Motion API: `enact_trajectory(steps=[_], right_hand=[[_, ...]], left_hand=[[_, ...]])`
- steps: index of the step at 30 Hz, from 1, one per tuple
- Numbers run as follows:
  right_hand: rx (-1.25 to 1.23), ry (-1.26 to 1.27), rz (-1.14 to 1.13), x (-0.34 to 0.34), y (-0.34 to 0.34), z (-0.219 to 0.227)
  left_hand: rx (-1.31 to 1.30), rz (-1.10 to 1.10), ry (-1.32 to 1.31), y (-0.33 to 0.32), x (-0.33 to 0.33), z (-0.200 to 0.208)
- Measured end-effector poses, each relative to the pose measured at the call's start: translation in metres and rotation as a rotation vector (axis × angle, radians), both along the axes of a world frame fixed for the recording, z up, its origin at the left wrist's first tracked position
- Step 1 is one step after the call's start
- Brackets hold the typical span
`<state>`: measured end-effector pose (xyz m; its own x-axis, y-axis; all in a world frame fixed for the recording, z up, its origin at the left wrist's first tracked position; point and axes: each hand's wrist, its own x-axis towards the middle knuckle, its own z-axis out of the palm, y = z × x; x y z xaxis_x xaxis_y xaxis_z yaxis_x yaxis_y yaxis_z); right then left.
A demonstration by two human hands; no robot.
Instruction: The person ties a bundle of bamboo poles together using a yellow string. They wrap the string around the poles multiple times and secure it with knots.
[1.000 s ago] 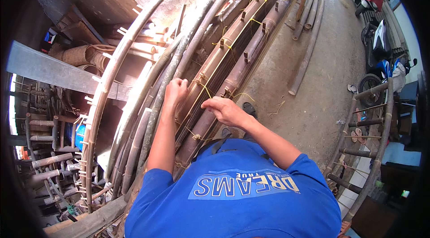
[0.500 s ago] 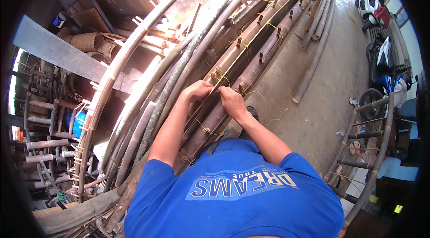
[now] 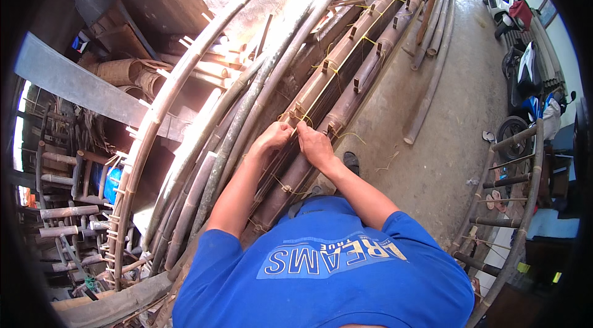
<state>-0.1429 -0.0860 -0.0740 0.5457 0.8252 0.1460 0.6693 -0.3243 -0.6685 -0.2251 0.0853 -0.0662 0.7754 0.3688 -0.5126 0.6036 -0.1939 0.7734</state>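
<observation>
Two long brown bamboo poles run side by side away from me: the left pole and the right pole, both studded with short dark pegs. Thin yellow string is tied around them at intervals. Over the near part of the left pole, my left hand is closed in a pinch on the string. Fingertips almost touching it, my right hand pinches the string from the right side. A small loop of it rises beside the fingers, and a loose end curls out past my right wrist. The knot itself is hidden.
More bamboo poles lie to the left, beside a curved bamboo rail with small pegs. Several thin poles rest on the concrete floor at right. A bamboo ladder and parked motorbikes stand along the right side.
Both hands stay together at the string, with the fingers shifting slightly and the right hand turning a little. The view has tilted slightly, and more of my foot shows.
</observation>
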Motion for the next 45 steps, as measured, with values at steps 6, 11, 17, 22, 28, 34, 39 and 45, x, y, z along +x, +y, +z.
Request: enact_trajectory(steps=[6,11,17,22,28,34,39,45], right_hand=[[-0.169,-0.556,0.317,0.002,-0.013,0.035],[0.059,-0.762,0.408,0.055,0.009,0.065],[0.121,-0.339,0.234,0.06,0.015,0.058],[0.141,0.488,0.12,0.097,0.025,0.038],[0.121,0.998,0.275,0.146,0.011,0.047],[-0.568,-0.114,0.646,0.157,-0.001,0.091],[-0.083,0.268,0.831,0.154,0.04,0.078],[0.033,1.341,0.548,0.125,0.057,0.044]], left_hand=[[-0.79,0.803,-0.435,-0.026,-0.013,0.016],[-0.491,0.79,-0.643,-0.053,-0.01,-0.003],[0.301,0.436,-0.686,-0.065,-0.007,0.001],[0.406,0.491,-0.365,-0.083,-0.003,0.015],[0.602,0.233,0.075,-0.088,0.024,0.029],[0.625,0.334,0.209,-0.098,0.042,0.043],[0.737,0.386,0.185,-0.105,0.048,0.035],[0.822,0.409,0.172,-0.109,0.055,0.02]])
